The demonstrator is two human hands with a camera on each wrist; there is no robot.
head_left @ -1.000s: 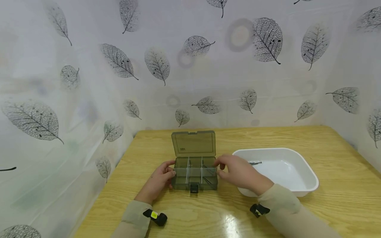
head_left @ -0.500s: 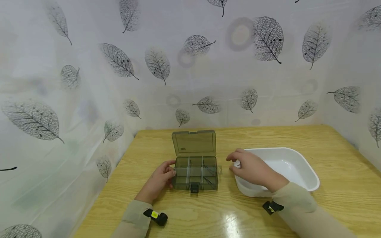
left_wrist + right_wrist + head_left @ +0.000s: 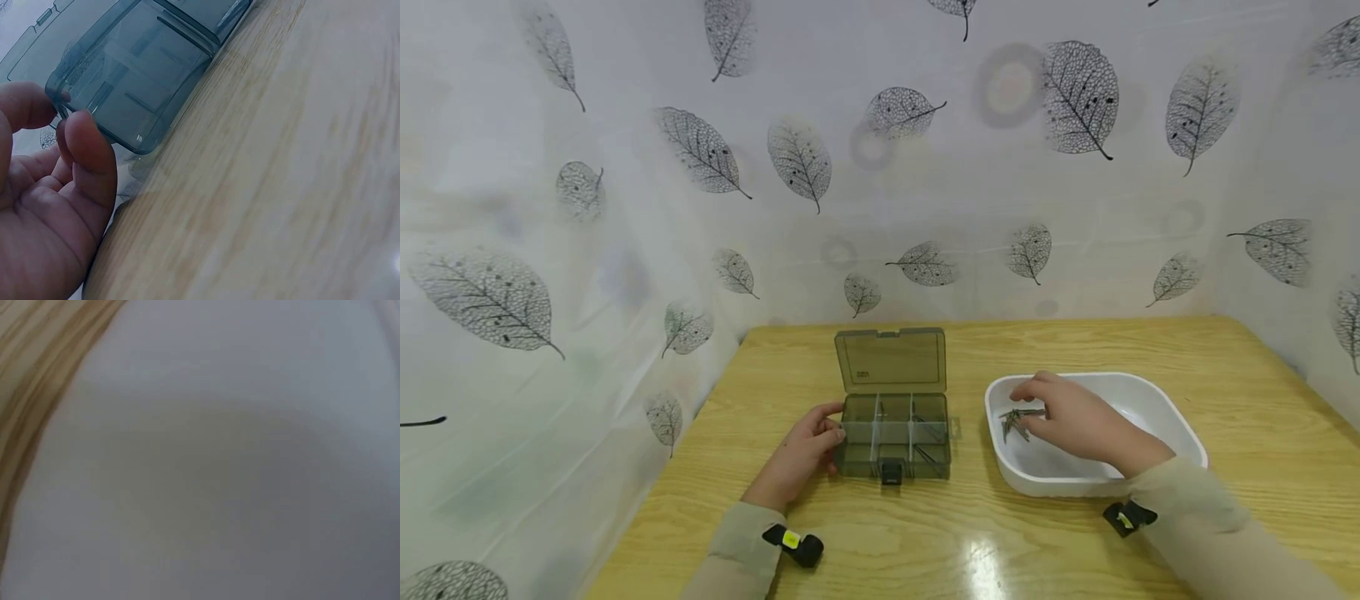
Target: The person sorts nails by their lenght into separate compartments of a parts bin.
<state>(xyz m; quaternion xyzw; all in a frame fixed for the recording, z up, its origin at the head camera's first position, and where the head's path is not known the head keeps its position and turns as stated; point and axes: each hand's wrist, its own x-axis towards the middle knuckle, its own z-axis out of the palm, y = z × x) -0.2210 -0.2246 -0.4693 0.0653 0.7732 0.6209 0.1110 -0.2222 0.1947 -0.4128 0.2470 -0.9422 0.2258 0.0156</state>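
Observation:
A smoky see-through compartment box (image 3: 859,468) stands on the table with its lid (image 3: 891,361) raised at the back. My left hand (image 3: 805,450) grips the box's left side; in the left wrist view, thumb and fingers pinch its wall. Thin dark metal pieces (image 3: 925,454), like nails or screws, lie in the right-hand compartments. Over the left part of a white basin (image 3: 1142,425) is my right hand (image 3: 1078,421), fingers loosely bent beside a small heap of nails or screws (image 3: 1012,423). Nothing shows clearly between those fingers. The right wrist view has only blurred white basin and table.
The wooden table (image 3: 925,533) carries the box in the middle and the basin to its right. A clear tab (image 3: 955,428) sticks out at the box's right side. Behind and at the sides hangs a leaf-printed sheet (image 3: 955,167).
My right hand has moved right, from the box's right edge to over the basin, uncovering the heap of metal pieces. The left hand has stayed on the box.

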